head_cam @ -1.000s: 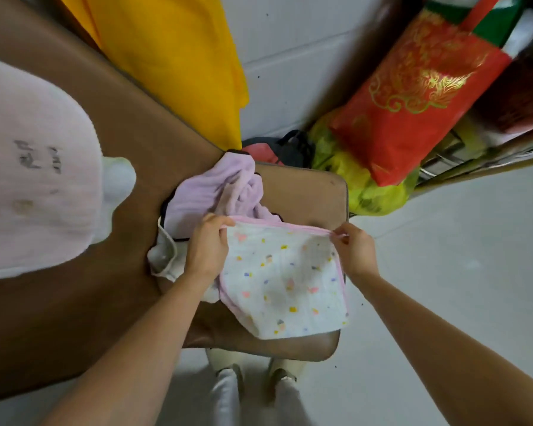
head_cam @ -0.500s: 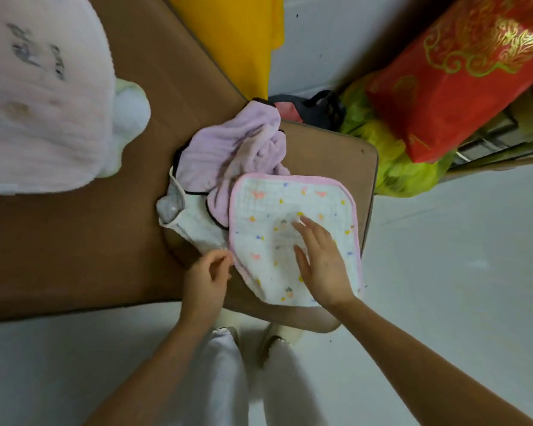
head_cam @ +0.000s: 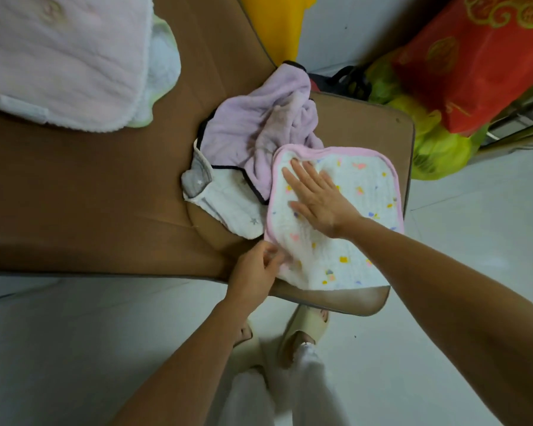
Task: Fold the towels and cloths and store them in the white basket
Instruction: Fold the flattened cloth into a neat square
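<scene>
Smoothing the dotted cloth (head_cam: 336, 210) flat on the worktop (head_cam: 90, 195).
Your right hand (head_cam: 317, 198) presses it, fingers straight; your left hand (head_cam: 256, 272) pinches its near corner. The lilac towel (head_cam: 259, 130) and star cloth (head_cam: 225, 204) lie crumpled beside it, unfolded. No white basket in view, so most work remains.

Pink-edged dotted cloth (head_cam: 351, 241) lies flat beside crumpled lilac towel (head_cam: 259, 124).
</scene>
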